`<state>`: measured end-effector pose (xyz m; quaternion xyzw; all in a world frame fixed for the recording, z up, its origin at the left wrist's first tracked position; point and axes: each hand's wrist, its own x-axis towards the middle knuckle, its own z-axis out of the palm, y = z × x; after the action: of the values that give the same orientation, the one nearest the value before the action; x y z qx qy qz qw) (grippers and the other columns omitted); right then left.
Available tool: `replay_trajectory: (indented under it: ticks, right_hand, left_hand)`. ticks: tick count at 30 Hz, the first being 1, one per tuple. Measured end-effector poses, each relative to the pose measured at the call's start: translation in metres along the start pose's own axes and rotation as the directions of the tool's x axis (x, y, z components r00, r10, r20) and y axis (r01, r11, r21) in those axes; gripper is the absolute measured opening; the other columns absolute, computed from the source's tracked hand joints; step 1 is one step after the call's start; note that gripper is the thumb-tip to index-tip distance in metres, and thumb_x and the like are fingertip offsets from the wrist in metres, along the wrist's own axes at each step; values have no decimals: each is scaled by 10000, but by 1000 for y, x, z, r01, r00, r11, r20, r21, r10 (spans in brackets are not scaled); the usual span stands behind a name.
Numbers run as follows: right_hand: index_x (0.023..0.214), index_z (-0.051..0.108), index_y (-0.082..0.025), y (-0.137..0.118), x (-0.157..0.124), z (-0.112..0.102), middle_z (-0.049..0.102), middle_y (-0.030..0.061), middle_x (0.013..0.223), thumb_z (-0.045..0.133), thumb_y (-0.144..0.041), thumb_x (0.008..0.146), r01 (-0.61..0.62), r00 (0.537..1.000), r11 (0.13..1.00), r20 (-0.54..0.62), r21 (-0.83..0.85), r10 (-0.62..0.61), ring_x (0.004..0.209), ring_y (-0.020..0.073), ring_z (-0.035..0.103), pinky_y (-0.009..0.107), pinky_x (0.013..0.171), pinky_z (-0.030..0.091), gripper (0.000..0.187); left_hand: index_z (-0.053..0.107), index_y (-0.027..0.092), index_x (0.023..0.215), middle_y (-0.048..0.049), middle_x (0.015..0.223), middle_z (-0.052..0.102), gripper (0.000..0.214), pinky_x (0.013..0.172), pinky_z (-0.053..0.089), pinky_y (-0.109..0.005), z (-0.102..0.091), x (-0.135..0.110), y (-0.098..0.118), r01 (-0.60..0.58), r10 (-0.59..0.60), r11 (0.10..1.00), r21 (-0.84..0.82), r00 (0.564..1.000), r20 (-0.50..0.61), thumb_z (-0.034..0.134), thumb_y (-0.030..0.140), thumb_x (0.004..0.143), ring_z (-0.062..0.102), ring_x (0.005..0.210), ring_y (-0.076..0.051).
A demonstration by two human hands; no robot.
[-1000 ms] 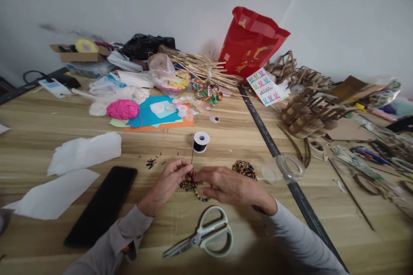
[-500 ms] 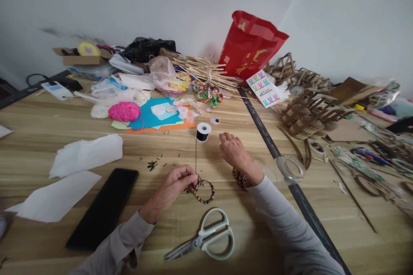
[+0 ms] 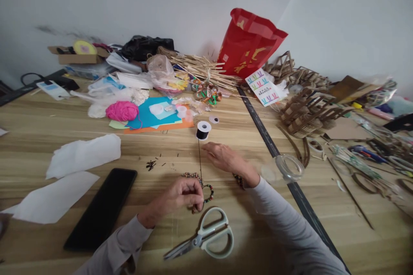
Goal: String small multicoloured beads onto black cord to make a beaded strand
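My left hand [image 3: 180, 195] is closed on a loop of small multicoloured beads [image 3: 206, 190] that lies on the wooden table [image 3: 58, 120]. A thin black thread [image 3: 199, 159] runs from the beads up to a black spool with a white top [image 3: 203, 130]. My right hand [image 3: 222, 157] lies on the table just right of the thread, fingers pointing left toward it; whether it pinches the thread I cannot see. A second pile of beads [image 3: 238, 179] shows partly under my right wrist. Pale green scissors [image 3: 206, 236] lie just below the left hand.
A black phone [image 3: 101, 208] and white paper sheets [image 3: 82, 152] lie to the left. A roll of clear tape [image 3: 288, 166] sits right. Pink yarn [image 3: 122, 110], coloured paper, straw sticks, a red bag [image 3: 248, 43] and cardboard models [image 3: 306, 111] crowd the back and right.
My right hand left the beads, reached up toward the spool, then drew back down beside the thread. My left hand pulled the bead loop closer to me.
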<state>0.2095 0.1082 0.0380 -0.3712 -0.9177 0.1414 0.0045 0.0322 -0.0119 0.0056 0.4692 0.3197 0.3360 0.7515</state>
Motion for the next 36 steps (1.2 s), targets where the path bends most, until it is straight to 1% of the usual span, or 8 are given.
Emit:
replay_trajectory:
  ticks: [4,9,12,16,20,24,29,36]
  right_hand:
    - [1293,459,-135,14,15,11,518,135,1340,475,-182,921,84,996,992,-32,99,-81,1215,211,506,309,977,405,375]
    - [1159,547,-68,19,11,1,555,229,1228,405,-93,898,-347,933,919,-169,-186,318,1133,292,541,402,942,401,298]
    - [1136,571,-136,9,9,-2,611,152,1164,400,-146,926,-155,987,980,-72,-124,146,1080,232,582,323,911,422,271]
    - [1226,529,-160,1,28,2,599,108,1232,382,-131,931,-8,999,999,-48,-52,5,1112,196,570,280,922,414,331]
    - [1308,458,-112,12,45,-1,546,142,1311,414,-51,872,-161,986,983,-62,-88,156,1173,218,520,304,954,400,442]
    - [1200,527,-55,17,26,-10,560,235,1219,379,-57,894,-270,960,955,-114,-126,256,1142,295,517,422,959,375,340]
    - [1120,579,-165,0,-25,-12,616,93,1081,497,-138,895,12,998,1000,60,-26,-11,997,195,591,296,861,426,241]
    - [1005,610,-176,-40,-77,0,630,61,964,581,-166,858,218,943,973,242,75,-230,852,180,614,262,703,434,150]
  left_hand:
    - [610,132,681,-17,586,639,315,545,423,-218,3,-4,0,20,-23,999,28,994,109,759,407,718,571,537,-110]
    - [626,131,659,-16,578,631,337,552,422,-217,4,-8,5,47,-55,997,57,986,156,752,438,718,563,533,-108]
    - [636,132,664,-15,581,632,320,551,416,-215,4,-8,6,64,-77,994,85,984,158,747,425,726,562,534,-108]
    - [637,138,668,-7,582,631,298,549,419,-210,5,-8,5,95,-108,993,76,977,186,754,408,719,572,539,-109]
    - [644,145,672,-7,590,639,280,559,432,-214,5,-10,6,93,-109,992,88,974,200,748,399,727,583,548,-114]
    - [640,147,669,-10,595,645,272,568,437,-218,-1,-12,8,93,-119,988,125,970,212,743,389,737,582,555,-117]
    - [632,145,688,-15,619,654,270,587,450,-225,-8,-13,8,74,-101,986,147,978,183,728,388,753,594,579,-124]
    - [634,164,702,-16,672,672,155,620,449,-231,-12,-17,13,49,-82,935,351,993,80,666,284,794,610,651,-146]
